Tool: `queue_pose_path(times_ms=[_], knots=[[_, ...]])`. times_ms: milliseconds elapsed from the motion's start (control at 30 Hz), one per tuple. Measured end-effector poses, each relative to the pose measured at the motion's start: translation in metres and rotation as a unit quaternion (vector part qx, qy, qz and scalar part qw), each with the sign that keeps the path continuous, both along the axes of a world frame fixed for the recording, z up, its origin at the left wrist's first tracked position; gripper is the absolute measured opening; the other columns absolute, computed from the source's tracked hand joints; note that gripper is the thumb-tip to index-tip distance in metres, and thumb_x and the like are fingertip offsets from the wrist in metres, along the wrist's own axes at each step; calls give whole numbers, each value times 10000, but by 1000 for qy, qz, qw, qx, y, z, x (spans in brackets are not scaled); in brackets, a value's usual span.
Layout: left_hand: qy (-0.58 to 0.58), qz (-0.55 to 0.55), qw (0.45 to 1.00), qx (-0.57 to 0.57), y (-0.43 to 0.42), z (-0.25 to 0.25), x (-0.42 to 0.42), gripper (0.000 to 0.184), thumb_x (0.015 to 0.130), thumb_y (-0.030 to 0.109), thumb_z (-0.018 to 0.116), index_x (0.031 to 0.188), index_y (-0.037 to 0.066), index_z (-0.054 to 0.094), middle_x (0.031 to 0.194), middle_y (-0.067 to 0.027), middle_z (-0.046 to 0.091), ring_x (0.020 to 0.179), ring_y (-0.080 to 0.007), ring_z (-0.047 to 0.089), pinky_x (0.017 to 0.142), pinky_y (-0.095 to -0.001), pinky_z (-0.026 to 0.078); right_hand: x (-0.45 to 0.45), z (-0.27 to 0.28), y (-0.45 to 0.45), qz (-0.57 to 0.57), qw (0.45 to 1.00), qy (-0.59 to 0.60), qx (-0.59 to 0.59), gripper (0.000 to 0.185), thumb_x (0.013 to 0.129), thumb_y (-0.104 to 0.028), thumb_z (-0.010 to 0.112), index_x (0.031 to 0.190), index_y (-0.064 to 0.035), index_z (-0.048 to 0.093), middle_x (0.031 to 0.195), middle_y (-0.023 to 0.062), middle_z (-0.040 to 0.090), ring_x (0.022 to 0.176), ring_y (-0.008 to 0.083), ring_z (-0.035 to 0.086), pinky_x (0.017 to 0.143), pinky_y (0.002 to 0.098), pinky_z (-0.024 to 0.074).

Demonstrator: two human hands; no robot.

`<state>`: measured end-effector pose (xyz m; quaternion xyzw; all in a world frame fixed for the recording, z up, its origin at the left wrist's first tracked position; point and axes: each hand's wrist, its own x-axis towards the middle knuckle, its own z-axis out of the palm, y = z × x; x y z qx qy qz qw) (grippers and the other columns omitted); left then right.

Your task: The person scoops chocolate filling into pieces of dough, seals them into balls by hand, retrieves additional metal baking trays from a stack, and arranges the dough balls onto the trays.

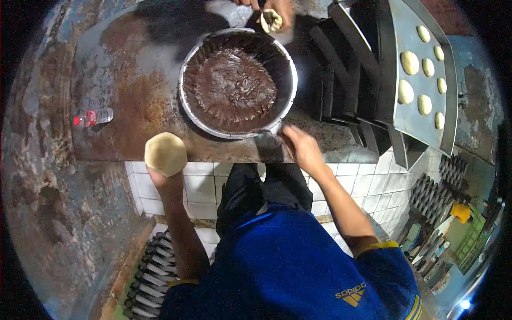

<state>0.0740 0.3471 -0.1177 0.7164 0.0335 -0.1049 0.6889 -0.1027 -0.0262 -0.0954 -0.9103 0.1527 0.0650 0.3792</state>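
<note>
A flat, roundish piece of dough [166, 154] rests on my left hand [158, 178], which is closed beneath it, left of the tub at the table's front edge. The dough hides most of that hand's fingers. My right hand [303, 148] is at the near right rim of a round tub [185, 101], its fingers curled and slightly blurred. What those fingers hold, if anything, I cannot make out. Dark brown, glossy paste [234, 80] lies in the tub and smears its inner wall.
Across the tub, another person's hand [282, 12] holds a cupped piece of dough [271, 21]. To the right, stacked metal trays [397, 64] rise; the top one bears several dough balls [409, 63]. A small red-capped bottle [95, 117] lies on the table [125, 90] at left.
</note>
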Motion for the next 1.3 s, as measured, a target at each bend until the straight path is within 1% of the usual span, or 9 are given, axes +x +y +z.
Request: queue_pose_path(times_ms=[67, 167, 300, 633, 767, 867, 1000, 1133, 1300], knots=[[-54, 5, 991, 123, 8, -7, 1, 554, 995, 123, 742, 1464, 25, 464, 1343, -148, 606, 1191, -274, 643, 975, -434, 586, 40, 0, -8, 67, 991, -24, -111, 308, 910, -55, 641, 1218, -63, 624, 1150, 198, 650, 1037, 425, 672, 829, 512, 582], [48, 39, 995, -84, -16, 27, -2, 661, 922, 100, 822, 1463, 20, 449, 1356, -159, 607, 1204, -263, 648, 965, -426, 590, 90, -36, -27, 160, 956, 0, -247, 257, 939, -99, 568, 1141, -115, 725, 1140, 154, 664, 1023, 318, 712, 816, 446, 615], [-51, 57, 988, 133, -33, 47, -7, 776, 831, 111, 897, 1456, 7, 449, 1350, -166, 607, 1186, -251, 657, 972, -397, 578, 132, -83, -48, 292, 893, 45, -339, 212, 1001, -200, 548, 1024, -133, 748, 1110, 132, 701, 968, 276, 740, 798, 420, 617], [-66, 128, 983, 115, -31, 38, -5, 631, 805, 167, 928, 1314, 1, 594, 1180, -127, 701, 1066, -244, 694, 956, -396, 561, 175, -46, -53, 401, 858, 227, -225, 242, 899, -252, 672, 991, -35, 724, 1043, 205, 766, 981, 354, 768, 884, 448, 597], [2, -10, 960, 279, -49, 84, 12, 554, 792, 191, 950, 1223, 7, 656, 1087, -87, 725, 962, -216, 702, 886, -374, 562, 164, -125, -83, 374, 917, 135, -32, 265, 870, -218, 668, 974, 24, 702, 957, 222, 761, 963, 405, 757, 862, 490, 610], [-9, 32, 961, 274, -52, 82, 9, 552, 771, 211, 971, 1191, 13, 672, 1074, -78, 729, 939, -194, 692, 861, -366, 556, 158, -112, -56, 376, 896, 140, -192, 369, 914, -239, 630, 1132, 52, 690, 947, 219, 762, 857, 386, 771, 767, 488, 627], [-12, 7, 960, 279, -57, 87, 17, 482, 777, 188, 966, 1134, 16, 691, 1007, -64, 739, 888, -175, 693, 838, -350, 556, 124, -142, -48, 366, 890, -66, -266, 158, 928, -198, 595, 930, -59, 671, 782, 182, 714, 666, 348, 735, 631, 465, 599], [9, 26, 972, 235, -63, 91, 16, 465, 773, 148, 962, 1124, 15, 686, 996, -54, 746, 873, -155, 697, 818, -339, 559, 161, -101, -46, 395, 884, 228, -100, 352, 927, -176, 589, 1205, 21, 679, 995, 279, 734, 941, 407, 746, 858, 502, 596], [15, -18, 963, 267, -67, 89, 17, 439, 780, 106, 948, 1122, 15, 689, 1001, -47, 752, 877, -142, 700, 818, -330, 559, 143, -129, -12, 264, 955, 117, -73, 400, 893, -96, 556, 1258, -18, 697, 1114, 297, 717, 1063, 488, 688, 956, 551, 558]])
